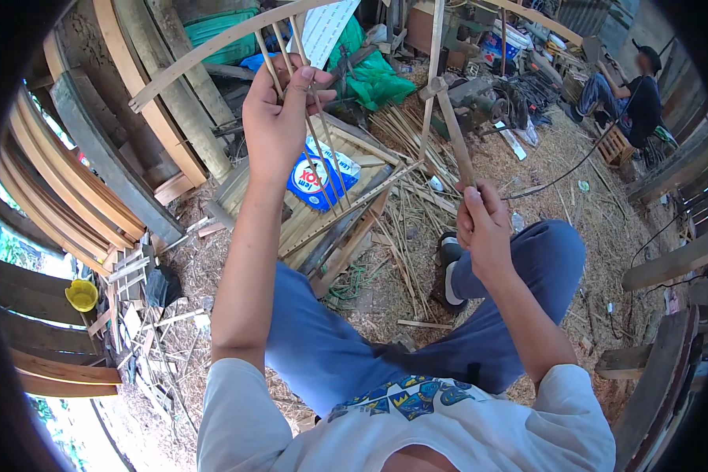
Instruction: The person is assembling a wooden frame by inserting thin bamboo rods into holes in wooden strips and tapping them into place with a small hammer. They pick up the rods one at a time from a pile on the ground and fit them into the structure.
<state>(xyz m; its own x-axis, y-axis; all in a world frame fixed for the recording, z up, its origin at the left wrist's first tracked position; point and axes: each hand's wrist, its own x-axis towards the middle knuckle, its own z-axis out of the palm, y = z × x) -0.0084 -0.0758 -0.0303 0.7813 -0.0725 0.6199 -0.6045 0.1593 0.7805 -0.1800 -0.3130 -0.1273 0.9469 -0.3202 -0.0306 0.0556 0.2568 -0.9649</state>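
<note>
Curved bamboo frame (212,43) spans the upper view, raised above the littered floor (543,181). Left hand (279,110): fingers closed around thin bamboo slats (322,149) hanging from the frame. Right hand (484,224): fingers wrapped tight on a wooden-handled hammer (448,118), head uppermost.

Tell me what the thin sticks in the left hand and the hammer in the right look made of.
Sticks: likely split bamboo, pale tan, raw and unfinished, like the slivers littering the ground. Hammer: handle looks like bare wood, brownish and matte; its head is dull grey, probably metal, though too small to be sure. The left hand pinches the sticks; the right hand grips the handle.
</note>
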